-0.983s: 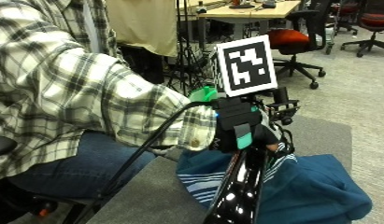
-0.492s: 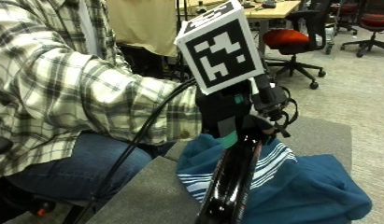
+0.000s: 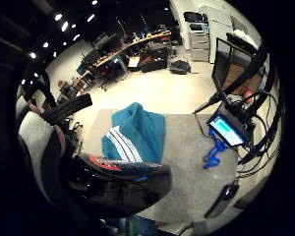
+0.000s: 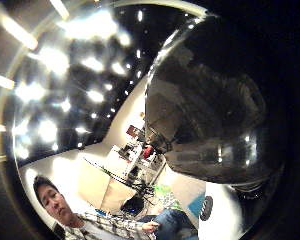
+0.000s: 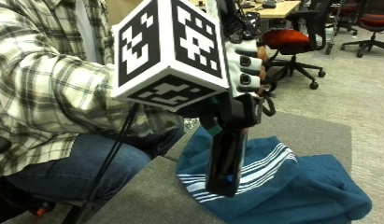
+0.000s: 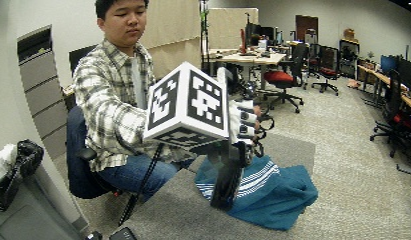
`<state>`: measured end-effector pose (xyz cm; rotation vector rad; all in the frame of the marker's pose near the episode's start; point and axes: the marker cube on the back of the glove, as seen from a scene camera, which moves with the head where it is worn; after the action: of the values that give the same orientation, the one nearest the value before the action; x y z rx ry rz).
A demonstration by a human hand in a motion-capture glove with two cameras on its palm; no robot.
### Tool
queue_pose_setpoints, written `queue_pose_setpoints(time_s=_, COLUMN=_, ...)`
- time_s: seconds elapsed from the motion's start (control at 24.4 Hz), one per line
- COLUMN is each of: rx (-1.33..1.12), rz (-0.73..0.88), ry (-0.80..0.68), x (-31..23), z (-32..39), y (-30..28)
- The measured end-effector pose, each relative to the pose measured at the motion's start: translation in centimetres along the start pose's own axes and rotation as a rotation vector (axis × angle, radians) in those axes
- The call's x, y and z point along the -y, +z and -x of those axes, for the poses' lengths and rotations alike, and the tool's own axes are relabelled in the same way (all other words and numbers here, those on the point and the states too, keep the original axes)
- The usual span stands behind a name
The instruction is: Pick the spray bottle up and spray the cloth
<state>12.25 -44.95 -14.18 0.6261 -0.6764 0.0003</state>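
Black glossy spray bottle (image 5: 226,158) hangs upright above the table, clear of the surface, its lower end over the near edge of the cloth (image 5: 285,186). Right hand (image 5: 241,88), gloved, is wrapped around the bottle's upper part, fingers (image 5: 246,70) curled round it; the top of the bottle and any trigger are hidden behind the glove, so I cannot tell where the nozzle faces. Bottle body runs down from the hand, dark and shiny, small blue mark near its base.

In the little-finger-side palm view the bottle (image 3: 123,179) fills the area next to the palm, a red mark on its side, and the cloth (image 3: 135,135) lies on the table past it. In the thumb-side palm view the bottle (image 4: 210,115) takes up much of the picture as a dark rounded shape.

Cloth is teal with white stripes on one part, bunched in loose folds, lying on the grey table (image 5: 154,196) toward its far side from the person. Wide view shows the same: cloth (image 6: 271,192) crumpled on the table (image 6: 182,212), bottle (image 6: 226,180) held above its near edge by the right hand (image 6: 243,125).

Person sits just behind the table corner, plaid sleeve (image 5: 54,88) reaching forward, jeans below. Also on the table per the little-finger-side view, well apart from the cloth: a small device with a lit screen (image 3: 227,129), a blue strap (image 3: 214,150) beside it.

Farther back, an office chair with a red seat (image 5: 292,39) on the carpet, desks behind it.
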Motion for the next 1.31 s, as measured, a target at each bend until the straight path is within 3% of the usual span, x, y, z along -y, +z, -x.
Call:
queue_pose_setpoints(time_s=0.37, rx=0.279, rz=-0.036, ry=-0.013, x=-0.1, z=3.3, y=2.5)
queue_pose_setpoints(time_s=0.86, rx=0.437, rz=0.061, ry=-0.073, x=1.1, z=8.1, y=15.0)
queue_pose_setpoints(time_s=1.31, rx=0.475, rz=0.144, ry=-0.079, x=1.0, z=7.9, y=24.9)
